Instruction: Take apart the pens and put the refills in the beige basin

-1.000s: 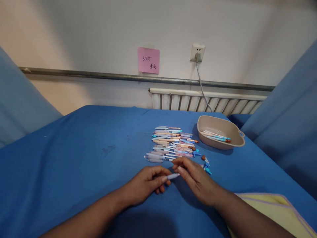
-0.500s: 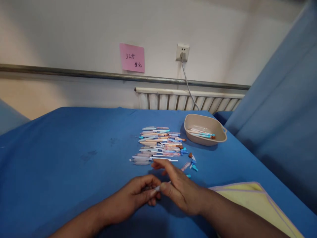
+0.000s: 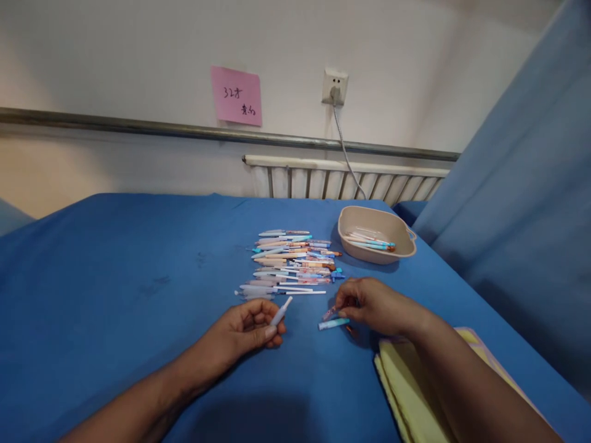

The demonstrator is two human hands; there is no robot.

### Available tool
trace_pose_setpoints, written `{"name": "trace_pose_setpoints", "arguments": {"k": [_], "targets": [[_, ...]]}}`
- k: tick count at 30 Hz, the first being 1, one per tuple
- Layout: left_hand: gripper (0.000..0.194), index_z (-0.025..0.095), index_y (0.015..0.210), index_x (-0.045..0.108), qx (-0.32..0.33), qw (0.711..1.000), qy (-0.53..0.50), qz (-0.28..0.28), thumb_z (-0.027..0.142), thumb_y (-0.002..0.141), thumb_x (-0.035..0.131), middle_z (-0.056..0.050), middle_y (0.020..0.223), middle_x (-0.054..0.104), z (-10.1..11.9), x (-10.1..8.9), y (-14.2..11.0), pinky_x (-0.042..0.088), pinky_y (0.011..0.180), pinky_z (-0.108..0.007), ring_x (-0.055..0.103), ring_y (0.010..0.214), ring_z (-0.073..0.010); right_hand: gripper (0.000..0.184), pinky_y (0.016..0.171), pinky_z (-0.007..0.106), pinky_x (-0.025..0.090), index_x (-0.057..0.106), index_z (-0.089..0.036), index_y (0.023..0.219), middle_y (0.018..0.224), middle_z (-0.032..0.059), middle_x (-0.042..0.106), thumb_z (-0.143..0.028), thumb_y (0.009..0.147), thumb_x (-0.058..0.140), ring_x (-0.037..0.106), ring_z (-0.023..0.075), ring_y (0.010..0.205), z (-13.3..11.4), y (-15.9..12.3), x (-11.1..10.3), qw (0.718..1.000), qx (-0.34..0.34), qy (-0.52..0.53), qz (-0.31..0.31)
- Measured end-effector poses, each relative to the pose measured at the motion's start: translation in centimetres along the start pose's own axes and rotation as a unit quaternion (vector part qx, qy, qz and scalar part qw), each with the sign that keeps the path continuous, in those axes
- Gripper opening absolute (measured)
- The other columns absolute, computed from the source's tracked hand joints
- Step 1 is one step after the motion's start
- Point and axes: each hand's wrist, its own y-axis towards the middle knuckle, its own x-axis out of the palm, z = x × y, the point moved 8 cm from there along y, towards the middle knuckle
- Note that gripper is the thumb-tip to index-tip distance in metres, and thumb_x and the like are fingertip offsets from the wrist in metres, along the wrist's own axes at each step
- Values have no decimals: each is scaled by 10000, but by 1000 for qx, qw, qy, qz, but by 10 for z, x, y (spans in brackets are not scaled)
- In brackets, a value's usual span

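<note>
Between the thumb and fingers of my left hand is a whitish pen part, its thin white end slanting up to the right. My right hand is down at the sheet with its fingers closed around the end of a clear pen barrel with pink print. A white-and-teal pen barrel lies just under those fingertips, and a brown piece shows below the hand. Beyond both hands, many pen parts lie side by side in a loose stack of rows.
A beige basin with several pens inside stands at the back right. Under my right forearm lies a folded yellow cloth. The blue sheet reaches to a wall with a radiator; a blue curtain hangs right.
My hands have come apart. The left keeps the whitish pen part, now tilted upward; the right has moved right to the loose pen parts and closed there.
</note>
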Motion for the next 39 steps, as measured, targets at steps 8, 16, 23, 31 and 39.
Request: {"name": "trace_pose_setpoints", "arguments": {"k": [8, 16, 23, 31, 39], "targets": [[243, 147, 875, 590, -4, 1000, -14, -3, 307, 753, 727, -51, 849, 663, 0, 1, 1, 464, 659, -259, 609, 702, -145, 162, 653, 239, 428, 656, -210, 882, 783, 4, 706, -153, 730, 656, 630, 162, 717, -8, 1, 16, 987, -22, -159, -20], [255, 145, 885, 595, -2, 1000, -10, -6, 336, 766, 714, -51, 843, 667, -1, 0, 2, 450, 628, -254, 596, 672, -137, 256, 755, 280, 411, 653, -190, 936, 913, 72, 684, -65, 733, 559, 613, 213, 881, -31, -1, 35, 962, -72, -261, -36], [244, 140, 900, 602, 1, 1000, -8, -17, 324, 778, 704, -41, 839, 655, -3, 1, 2, 446, 634, -246, 586, 671, -120, 125, 618, 226, 403, 597, -200, 899, 765, -7, 647, -146, 790, 567, 572, 133, 677, -22, 6, 26, 994, -53, -96, 8], [221, 142, 868, 616, -1, 1000, 11, -20, 308, 755, 711, -29, 806, 657, -2, 6, -1, 449, 643, -247, 581, 657, -114, 171, 647, 233, 434, 591, -192, 990, 747, -12, 602, -223, 821, 588, 551, 117, 680, -22, 12, 25, 994, -64, 60, 62], [273, 139, 883, 641, -17, 998, 50, -19, 350, 727, 718, -14, 789, 654, -1, 9, -3, 442, 632, -244, 559, 628, -104, 129, 639, 229, 397, 603, -188, 952, 752, -16, 579, -165, 828, 576, 524, 110, 684, -30, 10, 22, 991, -102, 48, 69]]}}
